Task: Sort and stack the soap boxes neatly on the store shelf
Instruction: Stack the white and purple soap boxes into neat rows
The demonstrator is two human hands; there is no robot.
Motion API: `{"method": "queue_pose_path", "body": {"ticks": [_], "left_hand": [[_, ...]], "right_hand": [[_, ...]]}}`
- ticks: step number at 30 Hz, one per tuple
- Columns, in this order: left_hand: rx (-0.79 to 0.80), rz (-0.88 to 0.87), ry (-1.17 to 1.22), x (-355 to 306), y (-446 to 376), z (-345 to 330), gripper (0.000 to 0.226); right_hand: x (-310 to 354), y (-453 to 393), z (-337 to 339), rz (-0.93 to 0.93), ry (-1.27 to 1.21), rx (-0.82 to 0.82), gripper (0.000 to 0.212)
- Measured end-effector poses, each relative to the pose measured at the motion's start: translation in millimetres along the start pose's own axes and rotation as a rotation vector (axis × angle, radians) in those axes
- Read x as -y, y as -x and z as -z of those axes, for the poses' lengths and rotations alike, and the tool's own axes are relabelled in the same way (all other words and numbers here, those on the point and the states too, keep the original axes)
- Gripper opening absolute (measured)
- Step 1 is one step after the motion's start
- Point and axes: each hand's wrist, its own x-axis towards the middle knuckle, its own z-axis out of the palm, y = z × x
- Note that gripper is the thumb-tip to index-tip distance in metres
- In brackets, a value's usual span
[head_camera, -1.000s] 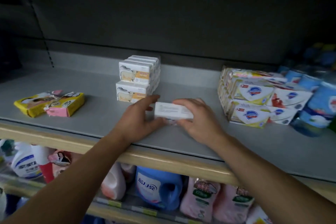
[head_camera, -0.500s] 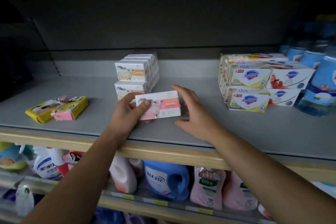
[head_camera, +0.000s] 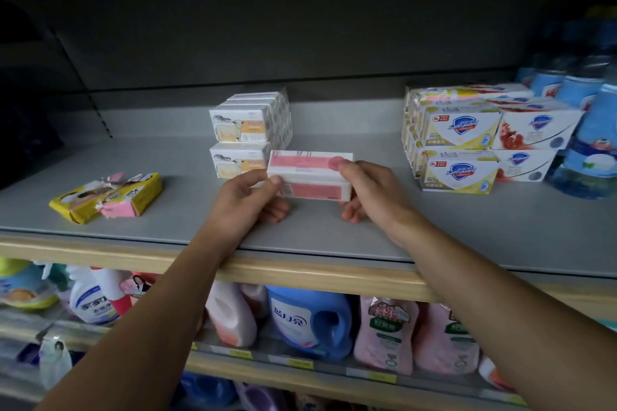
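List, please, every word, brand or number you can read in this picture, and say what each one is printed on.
"SOAP": upper sheep box and the lower sheep box.
"Safeguard": upper yellow-trimmed box, lower yellow-trimmed box.
"99.9": upper yellow-trimmed box.
Pink box, gripped by left hand and right hand: print too blurred.
Yellow packs, blue jug, price tags: unreadable.

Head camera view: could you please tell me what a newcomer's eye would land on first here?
First, the pink-and-white soap box held mid-shelf between the left hand and the right hand. Next, the Safeguard soap boxes stacked at the right, then the torn yellow soap packs lying at the left.
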Motion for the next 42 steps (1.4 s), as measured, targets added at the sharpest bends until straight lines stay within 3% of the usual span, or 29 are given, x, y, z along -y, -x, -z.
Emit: {"method": "queue_pose_path", "body": {"ticks": [8,12,16,20,25,28,31,36,42], "left_hand": [[-0.093,0.008,-0.145,1.5,-2.9,-3.0,0.040],[-0.050,0.000,-0.020,1.0,-3.2,0.3,0.031],[-0.051,0.068,0.198,1.2,-6.7,8.6,0.047],[-0.044,0.014,0.159,4.5,-7.9,10.7,0.026],[0.047,-0.032,0.186,4.2,-4.7,10.9,0.037],[0.066,-0.029,0.220,4.3,-3.8,11.5,0.038],[0.070,-0.016,0.261,4.8,-4.1,12.5,0.048],[0.086,0.005,0.319,1.8,-3.4,11.4,0.048],[0.037,0.007,0.435,5.3,-5.6,14.3,0.038]], "right_hand": [[0.4,-2.3,0.7,-0.107,0.065,0.069,0.070],[2.3,-0.6,1.5,-0.060,0.033,0.067,0.056],[0.2,5.6,-1.0,0.099,-0.027,0.151,0.034],[-2.2,7.9,-5.2,0.286,0.071,0.225,0.073],[-7.8,4.9,-5.9,0.221,0.066,0.198,0.073],[-11.3,-1.6,-8.1,0.130,0.148,0.090,0.047],[-8.4,0.4,-10.6,0.117,0.105,0.123,0.011],[-3.6,3.0,-6.3,0.203,-0.007,0.087,0.033],[-2.3,7.7,-7.8,0.293,0.127,0.155,0.047]]}}
